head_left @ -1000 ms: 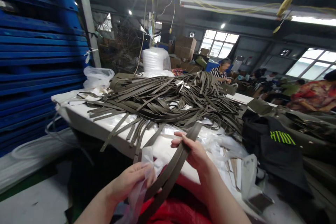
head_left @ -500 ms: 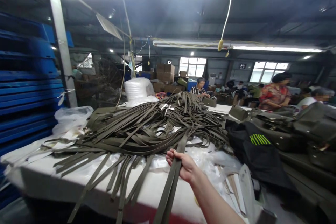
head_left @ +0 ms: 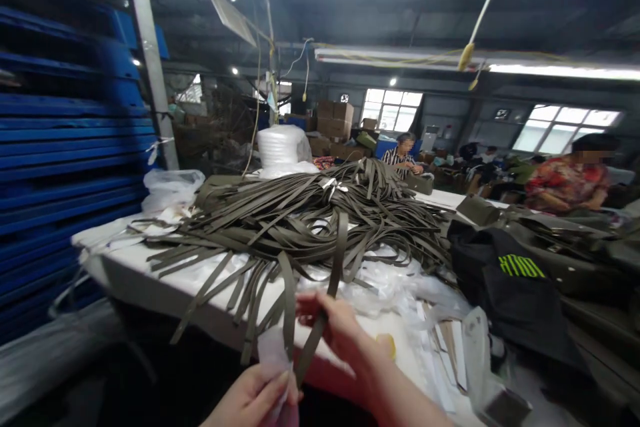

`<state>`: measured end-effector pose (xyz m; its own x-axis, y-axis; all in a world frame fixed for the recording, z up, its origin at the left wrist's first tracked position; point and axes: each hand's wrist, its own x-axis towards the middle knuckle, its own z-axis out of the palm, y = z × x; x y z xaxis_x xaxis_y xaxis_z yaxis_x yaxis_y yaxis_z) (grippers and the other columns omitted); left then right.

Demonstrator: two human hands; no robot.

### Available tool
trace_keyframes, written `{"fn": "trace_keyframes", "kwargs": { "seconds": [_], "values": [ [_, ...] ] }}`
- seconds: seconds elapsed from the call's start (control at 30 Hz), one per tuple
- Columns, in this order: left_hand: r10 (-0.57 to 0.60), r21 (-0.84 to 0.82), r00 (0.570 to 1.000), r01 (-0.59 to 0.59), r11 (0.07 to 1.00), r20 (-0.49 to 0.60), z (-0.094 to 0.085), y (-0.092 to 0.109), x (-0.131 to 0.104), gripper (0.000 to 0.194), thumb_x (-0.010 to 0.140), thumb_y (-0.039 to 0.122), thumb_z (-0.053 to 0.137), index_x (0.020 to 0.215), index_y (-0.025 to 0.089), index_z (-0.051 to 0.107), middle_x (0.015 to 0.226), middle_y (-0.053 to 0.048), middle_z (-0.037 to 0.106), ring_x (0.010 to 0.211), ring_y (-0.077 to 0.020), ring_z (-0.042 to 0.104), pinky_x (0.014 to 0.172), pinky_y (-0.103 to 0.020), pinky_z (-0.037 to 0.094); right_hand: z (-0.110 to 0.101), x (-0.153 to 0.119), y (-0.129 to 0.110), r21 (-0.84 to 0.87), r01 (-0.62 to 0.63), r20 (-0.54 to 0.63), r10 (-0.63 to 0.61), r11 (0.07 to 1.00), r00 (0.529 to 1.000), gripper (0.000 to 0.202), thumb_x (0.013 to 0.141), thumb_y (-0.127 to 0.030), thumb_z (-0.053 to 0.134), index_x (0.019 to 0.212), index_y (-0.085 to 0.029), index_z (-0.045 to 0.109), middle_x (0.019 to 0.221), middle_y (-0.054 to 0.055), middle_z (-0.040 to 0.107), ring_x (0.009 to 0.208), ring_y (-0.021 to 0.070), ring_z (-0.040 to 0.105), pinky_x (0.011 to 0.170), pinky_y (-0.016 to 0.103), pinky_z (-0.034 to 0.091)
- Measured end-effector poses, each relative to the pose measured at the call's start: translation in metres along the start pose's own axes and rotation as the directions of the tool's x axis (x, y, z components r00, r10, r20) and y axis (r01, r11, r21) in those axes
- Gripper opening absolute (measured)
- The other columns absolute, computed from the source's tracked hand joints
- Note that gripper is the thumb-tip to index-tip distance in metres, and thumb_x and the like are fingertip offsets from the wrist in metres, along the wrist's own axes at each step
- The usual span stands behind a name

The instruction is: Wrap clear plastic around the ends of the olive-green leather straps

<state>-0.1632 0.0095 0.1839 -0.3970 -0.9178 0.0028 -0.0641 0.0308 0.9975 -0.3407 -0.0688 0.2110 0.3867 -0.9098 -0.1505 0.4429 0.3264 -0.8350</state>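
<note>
Low in the head view, my left hand (head_left: 257, 395) is closed on a pale, translucent sheet (head_left: 273, 347), perhaps a plastic bag or thin cloth. A dark olive strap (head_left: 288, 300) comes down to that same hand. My right hand (head_left: 335, 327) has its fingers curled round another length of strap (head_left: 339, 250), which rises toward the pile and slants down toward my left hand. Whether both lengths belong to one strap I cannot tell. Beyond my hands, a large heap of olive straps (head_left: 280, 203) spreads over the white table (head_left: 125, 257), several ends hanging over its front edge.
Blue stacked crates (head_left: 75, 167) and a metal post (head_left: 150, 53) stand at left. A white wrapped roll (head_left: 280, 147) sits behind the heap. To the right are a black cloth (head_left: 500, 287) with green lettering and olive bags (head_left: 595, 253). Two seated people work farther back.
My left hand has come into view with the pale sheet. My right hand has drawn a strap length away from the heap and slightly lower. The view has turned left and tilted down.
</note>
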Motion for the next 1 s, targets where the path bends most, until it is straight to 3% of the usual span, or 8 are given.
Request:
{"fn": "trace_keyframes", "kwargs": {
  "seconds": [0.07,0.1,0.23,0.33,0.47,0.6,0.8,1.0],
  "values": [
    [0.030,0.051,1.000,-0.030,0.998,0.001,0.004,0.005,-0.002,0.057,0.089,0.065,0.049,0.074,0.014,0.068,0.077,-0.008,0.069,0.079,-0.0207,0.064,0.083,-0.030,0.050,-0.004,0.003,-0.016,0.043,0.007,-0.073,-0.004,0.999,0.997,0.050,0.078,-0.057,0.068,0.097,-0.010,0.072,0.098,0.013,0.072,0.085,0.0192,0.066,0.073,0.028,0.049],
    [0.027,0.064,1.000,-0.027,0.998,-0.005,0.005,0.008,-0.002,0.055,0.091,0.062,0.048,0.074,0.013,0.068,0.077,-0.008,0.069,0.078,-0.0200,0.064,0.081,-0.029,0.049,-0.005,0.003,-0.016,0.055,-0.031,-0.034,0.033,0.998,0.999,0.051,0.080,-0.057,0.066,0.100,-0.010,0.072,0.098,0.013,0.071,0.082,0.0185,0.066,0.072,0.028,0.049],
    [0.012,0.066,1.000,-0.012,0.998,-0.010,0.005,0.022,-0.001,0.053,0.093,0.058,0.046,0.073,0.013,0.064,0.072,-0.006,0.067,0.070,-0.0167,0.061,0.072,-0.025,0.047,0.001,-0.009,0.022,-0.077,-0.133,0.192,0.145,0.988,0.971,0.040,0.080,-0.048,0.071,0.092,-0.010,0.070,0.074,0.006,0.066,0.059,0.0127,0.057,0.060,0.026,0.047],
    [0.037,0.191,0.999,-0.039,0.981,0.016,-0.003,0.025,-0.003,0.050,0.096,0.052,0.043,0.073,0.013,0.063,0.070,-0.004,0.063,0.068,-0.0146,0.057,0.069,-0.023,0.045,0.002,-0.019,0.039,-0.171,-0.079,0.157,0.106,0.982,0.982,0.039,0.078,-0.049,0.074,0.086,-0.012,0.068,0.067,0.003,0.062,0.055,0.0113,0.053,0.054,0.024,0.044],
    [0.097,0.397,0.995,-0.099,0.912,0.025,-0.024,0.022,-0.012,0.042,0.100,0.041,0.040,0.082,0.013,0.066,0.084,-0.004,0.066,0.079,-0.0155,0.059,0.079,-0.023,0.043,-0.009,-0.017,0.006,-0.223,0.039,-0.006,-0.041,0.974,0.999,0.040,0.082,-0.051,0.069,0.098,-0.015,0.069,0.060,-0.002,0.053,0.052,0.0086,0.048,0.046,0.019,0.038],
    [0.033,0.504,0.995,-0.075,0.860,0.091,-0.040,0.017,-0.021,0.041,0.099,0.037,0.040,0.075,0.013,0.062,0.077,-0.002,0.061,0.072,-0.0134,0.054,0.072,-0.021,0.041,-0.019,-0.011,-0.027,-0.308,0.204,0.026,-0.206,0.929,0.978,0.043,0.085,-0.055,0.064,0.102,-0.015,0.070,0.047,-0.007,0.039,0.039,0.0046,0.029,0.037,0.017,0.020],
    [-0.023,0.499,0.980,-0.081,0.863,0.199,-0.042,0.013,-0.026,0.038,0.099,0.034,0.041,0.075,0.012,0.061,0.076,-0.002,0.057,0.069,-0.0119,0.050,0.067,-0.020,0.039,-0.015,-0.008,-0.032,-0.288,0.388,-0.040,-0.416,0.876,0.909,0.038,0.085,-0.053,0.065,0.092,-0.016,0.072,0.049,-0.004,0.045,0.042,0.0053,0.036,0.040,0.018,0.023],
    [-0.025,0.475,0.972,-0.092,0.875,0.235,-0.038,0.023,-0.030,0.037,0.100,0.033,0.040,0.076,0.013,0.061,0.077,-0.002,0.057,0.069,-0.0117,0.050,0.068,-0.020,0.040,-0.014,-0.005,-0.033,-0.288,0.391,-0.047,-0.421,0.874,0.906,0.037,0.086,-0.052,0.065,0.093,-0.017,0.072,0.050,-0.004,0.043,0.043,0.0060,0.035,0.040,0.020,0.021]
  ]
}}
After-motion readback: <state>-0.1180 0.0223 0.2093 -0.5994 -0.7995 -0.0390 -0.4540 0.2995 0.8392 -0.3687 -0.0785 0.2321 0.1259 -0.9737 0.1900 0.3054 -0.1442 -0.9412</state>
